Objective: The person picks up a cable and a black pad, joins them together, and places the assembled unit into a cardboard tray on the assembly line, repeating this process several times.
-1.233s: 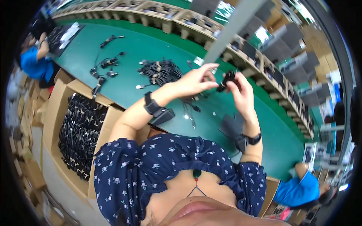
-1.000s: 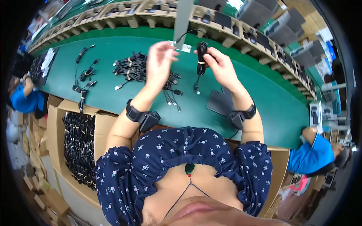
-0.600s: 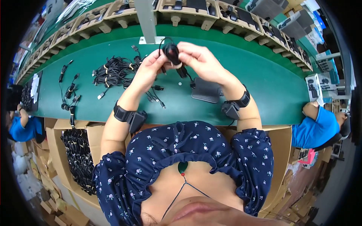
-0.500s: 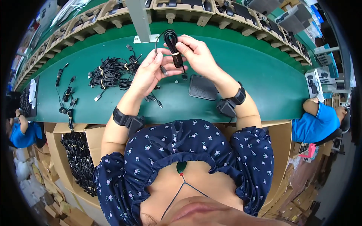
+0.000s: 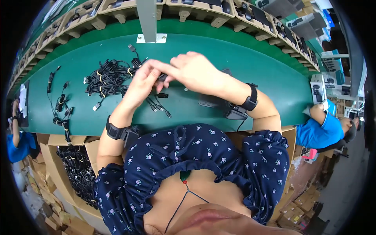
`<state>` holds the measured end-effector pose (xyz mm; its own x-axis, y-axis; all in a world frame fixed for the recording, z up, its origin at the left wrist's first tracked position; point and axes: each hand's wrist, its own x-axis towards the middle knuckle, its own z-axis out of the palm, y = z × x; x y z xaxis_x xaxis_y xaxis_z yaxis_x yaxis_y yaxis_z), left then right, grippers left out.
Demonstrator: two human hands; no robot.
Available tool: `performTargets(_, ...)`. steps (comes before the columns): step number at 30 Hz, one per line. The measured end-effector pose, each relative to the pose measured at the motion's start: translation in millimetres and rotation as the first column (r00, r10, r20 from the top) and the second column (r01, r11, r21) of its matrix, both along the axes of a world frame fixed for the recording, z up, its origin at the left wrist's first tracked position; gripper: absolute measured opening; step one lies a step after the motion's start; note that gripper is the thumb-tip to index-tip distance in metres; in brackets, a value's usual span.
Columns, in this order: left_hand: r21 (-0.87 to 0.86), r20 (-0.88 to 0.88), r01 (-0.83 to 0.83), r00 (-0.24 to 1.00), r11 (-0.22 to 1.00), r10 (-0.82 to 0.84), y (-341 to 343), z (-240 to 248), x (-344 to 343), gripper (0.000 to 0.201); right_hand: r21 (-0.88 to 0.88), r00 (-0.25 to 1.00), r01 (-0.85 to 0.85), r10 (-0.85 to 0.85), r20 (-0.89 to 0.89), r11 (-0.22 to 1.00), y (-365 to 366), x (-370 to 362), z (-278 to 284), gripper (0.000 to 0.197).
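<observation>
Just above the green table (image 5: 250, 78), my two hands meet. My left hand (image 5: 144, 84) is closed round a black cable (image 5: 161, 77), of which only a small dark part shows between the fingers. My right hand (image 5: 197, 72) reaches over it with curled, slightly blurred fingers touching the left hand; what they grip is hidden. Left of them lies a heap of black cables (image 5: 102, 80) tied with pale bands. Loose plug ends (image 5: 158, 106) stick out beside my left wrist. Under my right forearm sits a flat black pad-like device (image 5: 209, 100), partly covered.
Brown moulded trays (image 5: 196, 11) with black parts line the far edge, behind a metal post (image 5: 147, 23). More tied cables (image 5: 60, 102) lie at left. An open carton (image 5: 55, 168) holds many cable bundles. Co-workers in blue sit at left (image 5: 19, 145) and right (image 5: 319, 131).
The banded cable bundle, held up between both hands before, is now mostly hidden under them. My right hand has moved down and left over my left hand. The view has shifted slightly.
</observation>
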<state>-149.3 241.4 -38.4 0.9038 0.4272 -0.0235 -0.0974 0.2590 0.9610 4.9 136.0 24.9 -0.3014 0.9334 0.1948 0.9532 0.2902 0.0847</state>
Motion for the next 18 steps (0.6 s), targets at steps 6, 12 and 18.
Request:
performTargets(6, 0.205, 0.175, -0.465, 0.883, 0.861, 0.435, 37, -18, -9, 0.018, 0.364, 0.959, 0.274, -0.226, -0.169, 0.89, 50, 59, 57, 0.027)
performTargets(12, 0.403, 0.201, -0.492, 0.87, 0.772, 0.45, 30, -38, 3, 0.014, 0.444, 0.721, 0.38, -0.561, 0.406, 0.811, 116, 120, 93, 0.014)
performTargets(18, 0.342, 0.185, -0.497, 0.868, 0.798, 0.461, 23, -31, 1, 0.014, 0.156, 0.364, 0.518, -0.382, 0.849, 0.841, 160, 136, 62, 0.025)
